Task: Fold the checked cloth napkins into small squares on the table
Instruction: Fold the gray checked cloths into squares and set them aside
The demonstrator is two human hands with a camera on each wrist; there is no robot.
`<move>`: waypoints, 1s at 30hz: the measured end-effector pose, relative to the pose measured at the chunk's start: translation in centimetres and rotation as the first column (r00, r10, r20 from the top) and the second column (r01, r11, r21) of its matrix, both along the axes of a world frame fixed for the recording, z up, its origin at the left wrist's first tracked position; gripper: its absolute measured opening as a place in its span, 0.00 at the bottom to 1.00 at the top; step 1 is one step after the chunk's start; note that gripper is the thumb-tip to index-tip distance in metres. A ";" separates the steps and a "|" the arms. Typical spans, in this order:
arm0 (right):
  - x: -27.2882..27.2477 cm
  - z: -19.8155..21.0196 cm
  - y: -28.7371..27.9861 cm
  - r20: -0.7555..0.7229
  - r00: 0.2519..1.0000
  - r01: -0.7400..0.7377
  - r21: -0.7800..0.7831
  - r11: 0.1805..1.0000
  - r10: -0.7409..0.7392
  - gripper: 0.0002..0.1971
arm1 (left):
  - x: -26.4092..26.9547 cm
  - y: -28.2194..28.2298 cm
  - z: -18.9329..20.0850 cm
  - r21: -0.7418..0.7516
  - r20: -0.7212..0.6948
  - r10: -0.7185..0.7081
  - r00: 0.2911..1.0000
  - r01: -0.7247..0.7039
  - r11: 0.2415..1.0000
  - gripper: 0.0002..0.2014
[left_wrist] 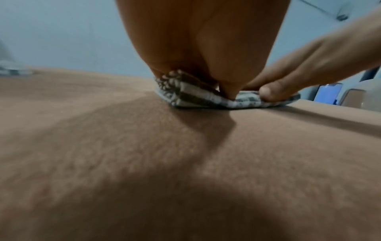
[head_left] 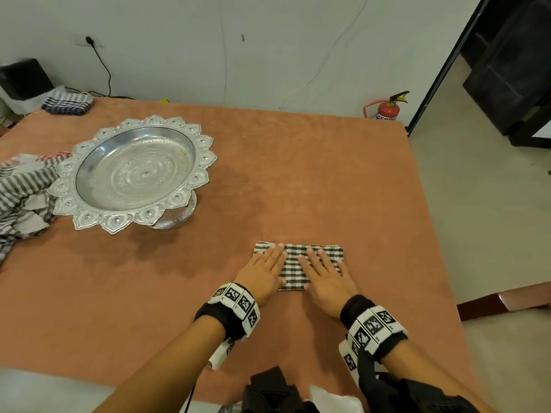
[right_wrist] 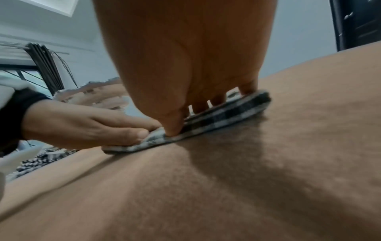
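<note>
**Both palms flat on the folded napkin**

The left hand [head_left: 264,271] and the right hand [head_left: 323,274] lie side by side on the checked napkin [head_left: 298,265], fingers straight and spread, pressing down rather than gripping; both thumbs rest on its near edge in the wrist views. The napkin is folded into a layered rectangle (dark and white checks) and sits flat on the table [head_left: 298,180], at about 5 o'clock from the table's middle, near the front right side.

At 10 o'clock from the hands stands a silver pedestal tray [head_left: 135,172] with a scalloped rim; its bowl holds nothing. Just beside it at 9 o'clock lies a heap of striped cloths [head_left: 22,195], touching the rim. At the far left corner, 11 o'clock, sits a folded dark striped cloth [head_left: 67,103]. A red fire extinguisher [head_left: 387,110] stands beyond the table at 1 o'clock.
</note>
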State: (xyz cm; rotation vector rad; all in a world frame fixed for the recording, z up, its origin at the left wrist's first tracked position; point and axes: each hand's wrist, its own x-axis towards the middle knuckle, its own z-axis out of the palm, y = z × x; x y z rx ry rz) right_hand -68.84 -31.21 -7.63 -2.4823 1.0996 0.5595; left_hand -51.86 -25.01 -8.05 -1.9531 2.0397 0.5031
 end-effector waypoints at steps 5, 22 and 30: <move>-2.2 0.1 -1.0 -0.100 0.975 0.200 0.001 0.980 -0.199 0.33 | -0.1 0.3 -0.2 0.024 0.122 0.069 0.990 -0.073 0.997 0.32; -1.5 0.8 -1.9 0.223 0.834 0.519 -0.009 0.855 -0.504 0.36 | -2.5 -0.8 -0.6 0.049 -0.074 0.176 0.982 -0.173 0.984 0.30; -0.5 1.7 -3.0 0.283 0.308 0.578 0.703 0.415 -0.908 0.06 | -3.0 -0.5 -1.1 0.000 -0.043 0.189 0.981 -0.189 0.982 0.29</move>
